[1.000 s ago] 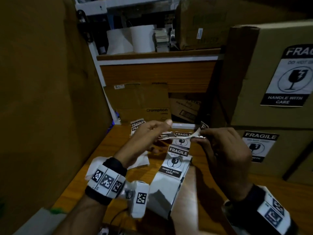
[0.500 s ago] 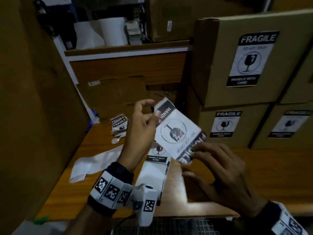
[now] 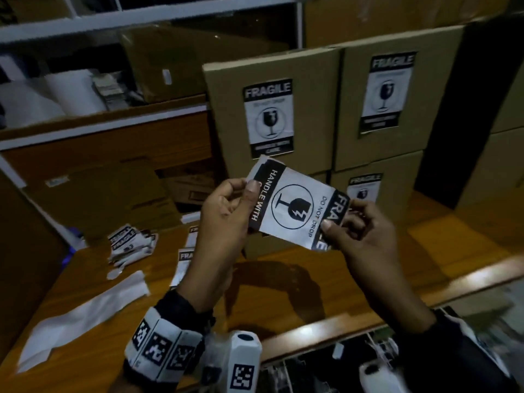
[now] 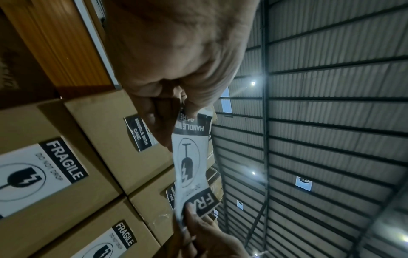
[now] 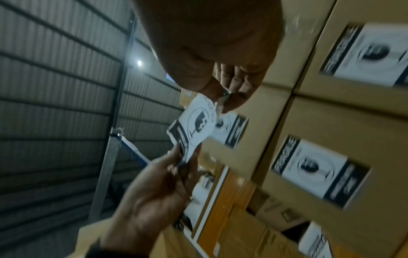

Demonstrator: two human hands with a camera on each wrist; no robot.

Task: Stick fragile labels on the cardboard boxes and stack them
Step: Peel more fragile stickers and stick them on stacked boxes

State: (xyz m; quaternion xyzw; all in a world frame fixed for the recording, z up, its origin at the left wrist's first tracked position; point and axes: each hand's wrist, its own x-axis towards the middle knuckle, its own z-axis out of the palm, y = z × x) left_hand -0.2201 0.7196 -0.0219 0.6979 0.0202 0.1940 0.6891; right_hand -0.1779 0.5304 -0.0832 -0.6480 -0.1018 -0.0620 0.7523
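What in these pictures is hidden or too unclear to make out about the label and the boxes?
- Held label, head view: the left hand thumb hides the last word of its black band; the right hand covers the end of FRAGILE.
- Its sticky back: turned away in every view, so backing on or off is unknown.
- Upper right box label, head view: small print blurred.
- Stacked boxes, right wrist view: label text smeared by motion.
- Loose label pile, head view: too small and dim to count.

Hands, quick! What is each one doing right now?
Left hand: pinches the "handle with care" end of the fragile label.
Right hand: pinches the "fragile" end of the same label.
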